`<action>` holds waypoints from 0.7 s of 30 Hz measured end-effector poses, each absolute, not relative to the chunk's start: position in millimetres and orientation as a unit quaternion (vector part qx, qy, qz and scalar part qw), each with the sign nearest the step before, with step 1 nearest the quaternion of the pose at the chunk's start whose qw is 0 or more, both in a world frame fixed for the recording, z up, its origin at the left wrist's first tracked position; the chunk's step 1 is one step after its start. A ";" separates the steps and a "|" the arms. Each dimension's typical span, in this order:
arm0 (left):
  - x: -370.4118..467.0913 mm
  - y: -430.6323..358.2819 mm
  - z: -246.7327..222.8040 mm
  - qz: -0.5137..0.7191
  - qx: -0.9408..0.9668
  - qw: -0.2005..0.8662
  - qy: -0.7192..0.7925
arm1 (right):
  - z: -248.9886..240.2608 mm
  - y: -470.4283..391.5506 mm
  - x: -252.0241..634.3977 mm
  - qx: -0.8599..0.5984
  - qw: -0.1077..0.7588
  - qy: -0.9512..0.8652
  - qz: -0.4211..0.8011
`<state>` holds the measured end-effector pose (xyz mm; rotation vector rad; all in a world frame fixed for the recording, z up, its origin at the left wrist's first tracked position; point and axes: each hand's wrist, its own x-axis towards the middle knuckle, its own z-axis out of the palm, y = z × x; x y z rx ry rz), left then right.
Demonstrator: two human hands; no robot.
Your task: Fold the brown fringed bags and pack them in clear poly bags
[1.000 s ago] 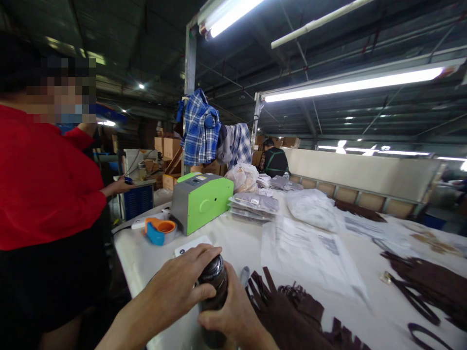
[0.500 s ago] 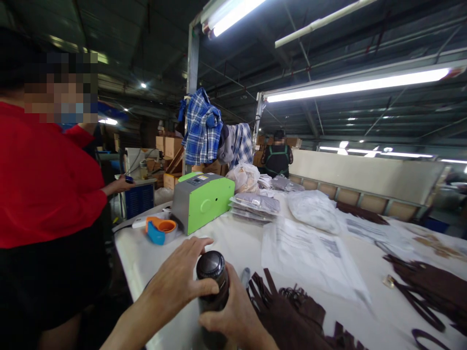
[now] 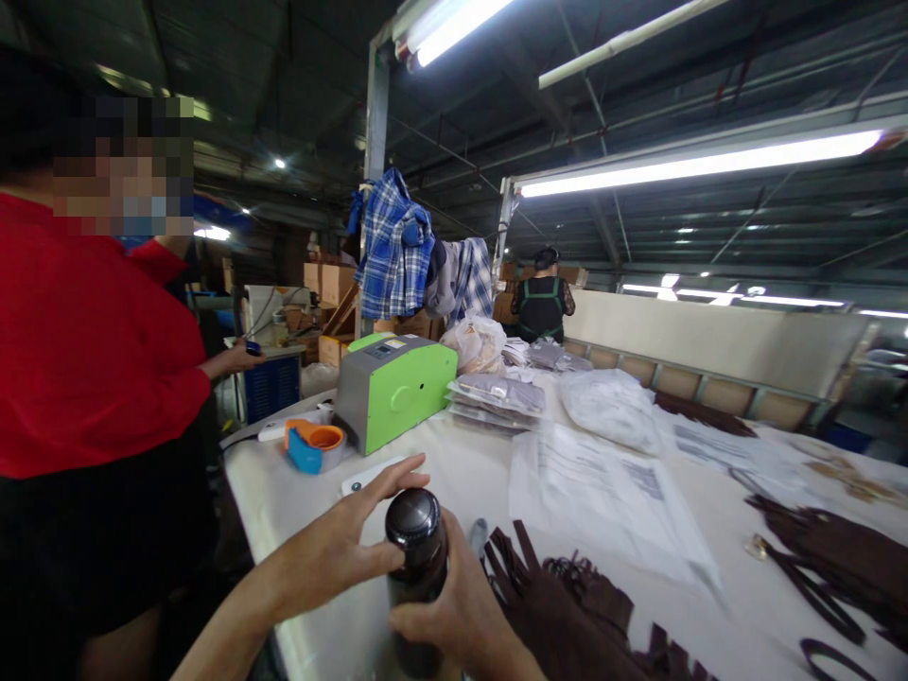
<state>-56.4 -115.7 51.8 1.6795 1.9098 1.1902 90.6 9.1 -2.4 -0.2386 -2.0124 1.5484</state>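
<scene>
A dark bottle (image 3: 417, 591) with a shiny black cap (image 3: 413, 518) stands upright near the table's front edge. My right hand (image 3: 464, 591) wraps round its body from the right. My left hand (image 3: 340, 549) is at the cap's left side, with fingers stretched out behind the cap and the thumb at its near left edge; whether the thumb touches it I cannot tell. Just beyond the left hand lies a flat white object (image 3: 365, 476) with a small dark round spot, partly hidden. Right of my right hand lies brown fringed fabric (image 3: 574, 605).
A green and grey machine (image 3: 397, 388) sits on the white table, with an orange and blue tape dispenser (image 3: 312, 445) beside it. Farther back are stacked bagged garments (image 3: 497, 397) and plastic sheets (image 3: 602, 501). A person in red (image 3: 92, 340) stands at left, another person (image 3: 543, 301) behind the table.
My left hand has shifted left and loosened from the cap, its fingers spreading and uncovering more of the flat white object. The right hand keeps its hold on the bottle.
</scene>
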 end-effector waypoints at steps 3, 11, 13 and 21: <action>-58.8 -118.1 52.8 0.434 0.584 0.183 0.661 | -2.0 8.8 90.2 -0.106 0.281 -0.765 0.569; -45.1 -114.4 56.2 0.429 0.567 0.164 0.684 | 4.1 6.5 94.2 -0.120 0.270 -0.785 0.545; -46.8 -115.8 56.1 0.442 0.573 0.173 0.669 | 3.0 6.8 94.6 -0.114 0.271 -0.781 0.551; -42.0 -114.4 49.0 0.429 0.564 0.122 0.695 | 2.0 7.4 92.7 -0.101 0.282 -0.768 0.567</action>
